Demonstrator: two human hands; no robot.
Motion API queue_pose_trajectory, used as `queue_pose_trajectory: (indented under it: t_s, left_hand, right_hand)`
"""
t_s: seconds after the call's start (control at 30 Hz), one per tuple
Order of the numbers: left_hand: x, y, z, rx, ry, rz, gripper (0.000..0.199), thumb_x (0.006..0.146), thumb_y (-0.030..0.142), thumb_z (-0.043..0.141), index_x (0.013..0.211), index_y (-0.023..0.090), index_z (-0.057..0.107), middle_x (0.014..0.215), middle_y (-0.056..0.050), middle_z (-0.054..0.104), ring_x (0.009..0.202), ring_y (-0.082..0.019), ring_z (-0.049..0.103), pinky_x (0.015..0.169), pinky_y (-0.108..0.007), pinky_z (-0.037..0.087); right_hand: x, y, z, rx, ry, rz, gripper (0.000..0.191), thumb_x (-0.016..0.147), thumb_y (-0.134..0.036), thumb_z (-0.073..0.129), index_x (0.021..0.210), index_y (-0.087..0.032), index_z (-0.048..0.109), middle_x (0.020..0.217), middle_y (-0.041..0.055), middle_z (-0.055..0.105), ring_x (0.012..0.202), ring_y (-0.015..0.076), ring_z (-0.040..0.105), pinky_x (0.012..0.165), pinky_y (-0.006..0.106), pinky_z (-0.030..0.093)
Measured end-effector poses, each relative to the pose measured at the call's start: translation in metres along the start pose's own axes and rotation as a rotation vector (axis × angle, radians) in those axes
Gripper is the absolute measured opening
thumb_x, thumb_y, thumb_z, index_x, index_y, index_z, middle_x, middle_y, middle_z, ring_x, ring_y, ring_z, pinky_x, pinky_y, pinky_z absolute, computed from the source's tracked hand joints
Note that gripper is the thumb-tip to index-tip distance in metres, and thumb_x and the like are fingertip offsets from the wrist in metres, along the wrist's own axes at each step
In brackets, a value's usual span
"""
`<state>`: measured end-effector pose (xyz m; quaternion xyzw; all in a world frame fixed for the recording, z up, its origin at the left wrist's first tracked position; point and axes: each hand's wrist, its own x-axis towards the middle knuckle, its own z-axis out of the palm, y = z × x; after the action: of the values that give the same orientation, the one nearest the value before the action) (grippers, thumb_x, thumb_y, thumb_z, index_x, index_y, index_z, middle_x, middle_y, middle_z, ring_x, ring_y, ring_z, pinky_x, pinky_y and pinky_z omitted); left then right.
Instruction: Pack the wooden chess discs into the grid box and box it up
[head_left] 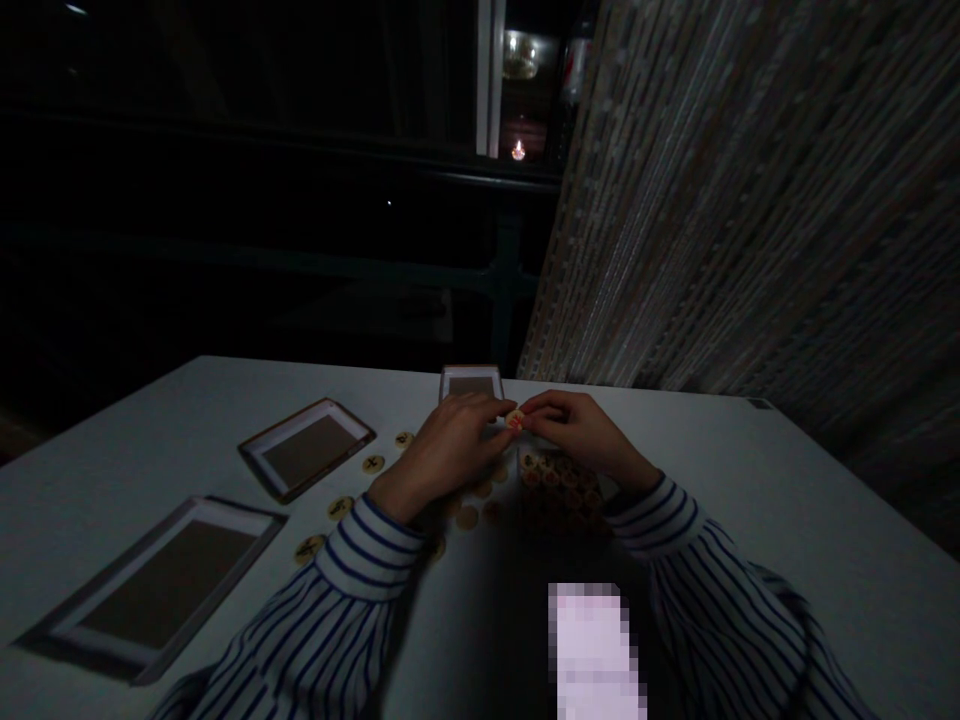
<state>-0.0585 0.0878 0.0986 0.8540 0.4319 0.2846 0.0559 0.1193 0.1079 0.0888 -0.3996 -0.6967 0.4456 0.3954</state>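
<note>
Between the fingertips of both hands is a round Chinese chess piece point(514, 420) with a red character facing me. My left hand point(457, 445) pinches it from the left, and my right hand point(577, 425) grips its right edge. Below my right hand sits a box of chess pieces point(562, 492) packed in rows, dim in the shadow. Loose pieces lie around my left forearm, among them a black-marked piece point(373, 464) and a pale blank-faced piece point(466, 517). My left hand and sleeve partly cover others.
Three shallow framed trays lie on the white table point(750, 520): a large tray point(217, 500) front left, a middle tray point(251, 470), and a small tray point(495, 374) behind my left hand. A string curtain point(675, 200) hangs at the right. A pixelated bright patch point(596, 650) shows near the front.
</note>
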Motion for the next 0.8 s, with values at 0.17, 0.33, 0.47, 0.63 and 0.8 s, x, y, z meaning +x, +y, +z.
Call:
queue_pose_trajectory:
  t_s: [0.17,0.33,0.47,0.63,0.8]
  left_hand:
    - [0.0004,-0.0063,0.0015,-0.284,-0.023,-0.162,0.036,0.082,0.042,0.046,0.106,0.02,0.061,0.104,-0.004,0.065,0.091,-0.018,0.06,0.079,-0.028,0.045]
    - [0.0022,-0.0091,0.0009,-0.445,-0.038,-0.239,0.035,0.081,0.038,0.048,0.105,0.017,0.063,0.103,-0.005,0.066,0.093,-0.018,0.06,0.082,-0.028,0.045]
    - [0.0039,-0.0076,0.0009,-0.512,-0.045,-0.275,0.03,0.08,0.034,0.049,0.099,0.017,0.065,0.096,-0.003,0.069,0.09,-0.017,0.061,0.08,-0.028,0.046]
    - [0.0044,-0.0076,0.0016,-0.562,-0.039,-0.312,0.03,0.078,0.036,0.051,0.094,0.016,0.067,0.094,-0.003,0.069,0.085,-0.017,0.062,0.076,-0.027,0.047]
    - [0.0039,-0.0097,0.0043,-0.597,-0.042,-0.332,0.027,0.076,0.037,0.053,0.088,0.018,0.069,0.086,-0.002,0.07,0.079,-0.017,0.063,0.069,-0.025,0.047]
  right_hand:
    - [0.0001,0.0006,-0.0008,-0.04,-0.011,-0.02,0.018,0.071,-0.029,0.06,0.083,-0.016,0.063,0.081,0.0037,0.067,0.077,0.0145,0.061,0.071,0.027,0.047]
    - [-0.0008,-0.0011,-0.0007,-0.059,-0.01,-0.024,0.02,0.071,-0.031,0.061,0.083,-0.015,0.063,0.081,0.0039,0.067,0.077,0.0145,0.061,0.07,0.026,0.047]
    - [-0.0013,-0.0014,-0.0014,-0.103,-0.023,-0.051,0.021,0.072,-0.032,0.06,0.084,-0.016,0.065,0.083,0.0041,0.067,0.079,0.0151,0.061,0.071,0.027,0.046]
    - [-0.0018,-0.0013,-0.0015,-0.151,-0.027,-0.075,0.023,0.071,-0.035,0.061,0.084,-0.017,0.067,0.084,0.004,0.067,0.08,0.0165,0.061,0.073,0.029,0.046]
    - [-0.0022,-0.0026,-0.0013,-0.185,-0.024,-0.073,0.021,0.071,-0.033,0.06,0.084,-0.018,0.068,0.083,0.0036,0.068,0.079,0.0165,0.061,0.072,0.028,0.046]
